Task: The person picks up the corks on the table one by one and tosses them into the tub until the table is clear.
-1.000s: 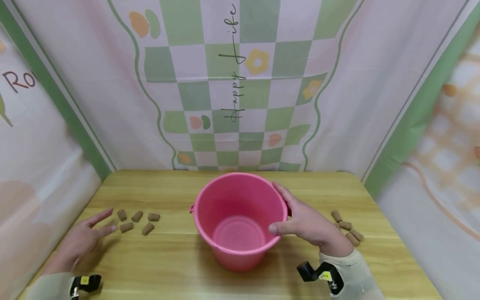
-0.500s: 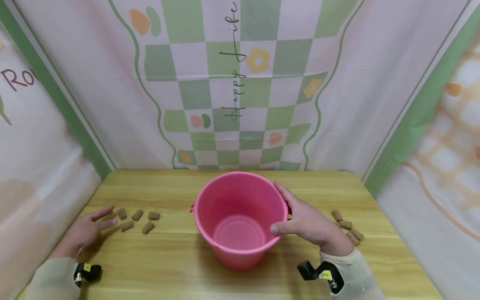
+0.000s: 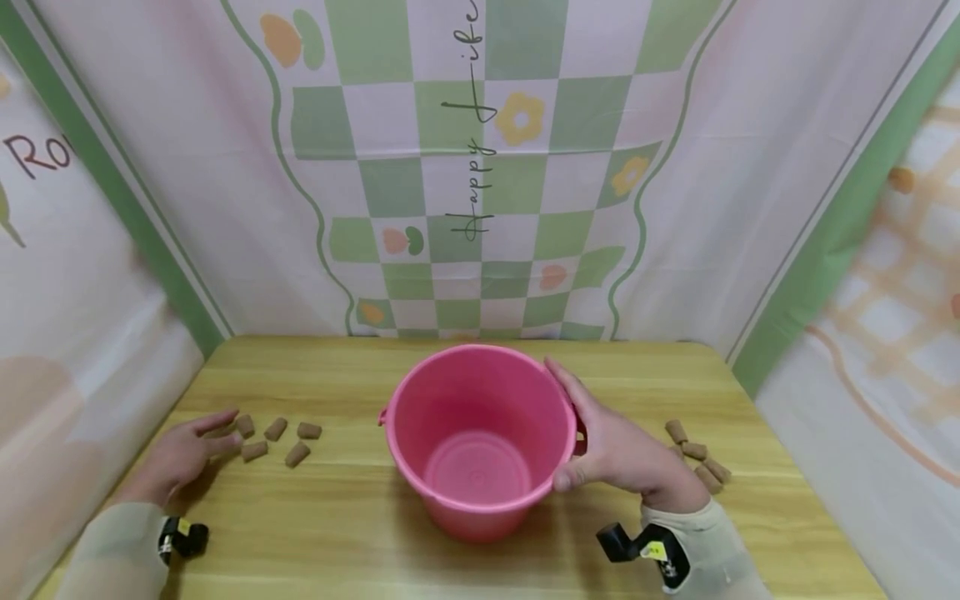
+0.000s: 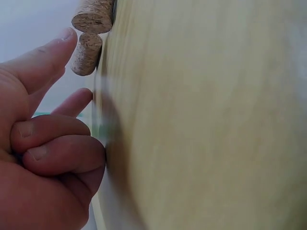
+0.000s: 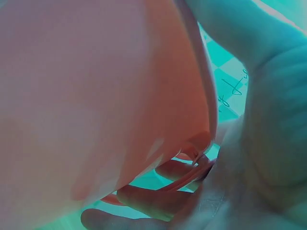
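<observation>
On the light wooden bench [image 3: 360, 517], the left hand [image 3: 183, 454] rests with fingers loosely spread, holding nothing, its fingertips touching the nearest of five small brown cork stoppers [image 3: 274, 429]. At centre stands an empty pink plastic bucket [image 3: 480, 437]; the right hand [image 3: 626, 454] grips its right rim. More cork stoppers [image 3: 696, 454] lie just beyond that hand.

You cannot see the fingers of your right hand [image 3: 626, 454] behind the pink bucket [image 3: 480, 437]; the right wrist view is too close and blurred. In the left wrist view, the top cork [image 4: 93, 15] is cut by the edge.
</observation>
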`<move>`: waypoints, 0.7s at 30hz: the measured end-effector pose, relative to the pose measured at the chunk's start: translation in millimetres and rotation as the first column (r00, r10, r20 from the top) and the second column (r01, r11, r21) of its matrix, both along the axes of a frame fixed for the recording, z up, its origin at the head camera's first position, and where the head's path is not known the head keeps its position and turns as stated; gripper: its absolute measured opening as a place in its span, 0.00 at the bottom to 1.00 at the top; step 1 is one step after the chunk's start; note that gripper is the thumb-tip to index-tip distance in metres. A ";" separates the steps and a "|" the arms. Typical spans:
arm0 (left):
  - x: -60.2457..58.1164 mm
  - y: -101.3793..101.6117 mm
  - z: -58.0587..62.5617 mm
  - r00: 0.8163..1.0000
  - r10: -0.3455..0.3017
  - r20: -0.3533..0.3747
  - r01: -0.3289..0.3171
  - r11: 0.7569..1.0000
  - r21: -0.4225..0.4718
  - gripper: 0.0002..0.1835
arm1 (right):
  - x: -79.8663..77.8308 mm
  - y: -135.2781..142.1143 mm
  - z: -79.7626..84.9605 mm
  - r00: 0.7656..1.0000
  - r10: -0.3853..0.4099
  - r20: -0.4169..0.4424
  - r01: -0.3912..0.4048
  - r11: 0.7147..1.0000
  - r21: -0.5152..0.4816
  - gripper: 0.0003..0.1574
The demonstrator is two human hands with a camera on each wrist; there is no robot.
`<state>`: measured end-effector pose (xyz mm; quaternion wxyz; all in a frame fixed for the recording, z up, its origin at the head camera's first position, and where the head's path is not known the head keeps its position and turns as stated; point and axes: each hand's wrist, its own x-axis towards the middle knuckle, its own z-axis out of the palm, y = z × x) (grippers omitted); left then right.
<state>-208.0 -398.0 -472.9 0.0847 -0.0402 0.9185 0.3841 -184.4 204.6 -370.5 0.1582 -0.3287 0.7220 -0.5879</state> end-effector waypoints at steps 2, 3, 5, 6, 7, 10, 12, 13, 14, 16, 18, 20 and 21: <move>-0.8 0.4 0.0 1.000 -0.003 -0.012 0.003 1.000 -0.006 0.44 | -0.7 -0.2 -1.4 0.999 0.031 -0.005 -0.031 0.999 -0.025 0.80; -1.4 0.6 0.1 1.000 -0.005 -0.016 0.005 1.000 -0.013 0.44 | -0.9 -0.4 -2.0 0.999 0.044 -0.008 -0.044 0.998 -0.034 0.79; -2.7 1.7 0.1 1.000 -0.002 -0.026 0.001 1.000 -0.021 0.44 | -1.4 -1.0 -2.3 0.998 0.059 -0.016 -0.059 0.997 -0.040 0.78; -3.4 2.2 -0.1 1.000 -0.001 -0.029 0.001 1.000 -0.024 0.43 | -1.7 -1.2 -2.2 0.998 0.062 -0.018 -0.063 0.997 -0.040 0.77; -4.0 2.4 -0.4 1.000 0.000 -0.030 -0.001 1.000 -0.027 0.43 | -1.8 -1.5 -1.9 0.998 0.061 -0.021 -0.061 0.997 -0.036 0.77; -5.4 3.7 -1.0 0.999 0.007 -0.034 -0.008 1.000 -0.025 0.42 | -2.1 -1.8 -0.4 0.998 0.051 -0.021 -0.052 0.998 -0.020 0.77; -5.7 4.2 -1.0 0.999 0.005 -0.037 -0.006 1.000 -0.024 0.42 | -2.5 -1.6 0.3 0.999 0.047 -0.026 -0.047 0.999 -0.008 0.77; -6.0 4.3 -1.1 0.999 0.005 -0.039 -0.006 1.000 -0.027 0.42 | -2.8 -1.4 0.5 0.998 0.047 -0.029 -0.047 0.999 -0.002 0.77; -5.9 4.8 -0.9 0.999 0.007 -0.040 -0.008 1.000 -0.026 0.42 | -2.8 -1.1 1.0 0.998 0.046 -0.032 -0.046 0.999 0.004 0.77; -6.0 5.1 -0.7 0.999 0.011 -0.036 -0.012 1.000 -0.024 0.42 | -2.8 -0.6 2.4 0.998 0.042 -0.040 -0.041 0.999 0.020 0.77; -6.0 5.7 -0.6 0.999 0.013 -0.032 -0.014 1.000 -0.018 0.42 | -2.8 0.2 3.4 0.998 0.043 -0.046 -0.041 0.999 0.029 0.77; -6.0 6.2 -0.3 0.999 0.014 -0.031 -0.014 1.000 -0.014 0.42 | -2.3 0.9 5.0 0.998 0.040 -0.049 -0.038 0.998 0.041 0.77; -6.0 6.3 -0.4 0.999 0.013 -0.032 -0.013 1.000 -0.013 0.42 | -2.3 1.4 5.6 0.998 0.038 -0.051 -0.035 0.998 0.047 0.77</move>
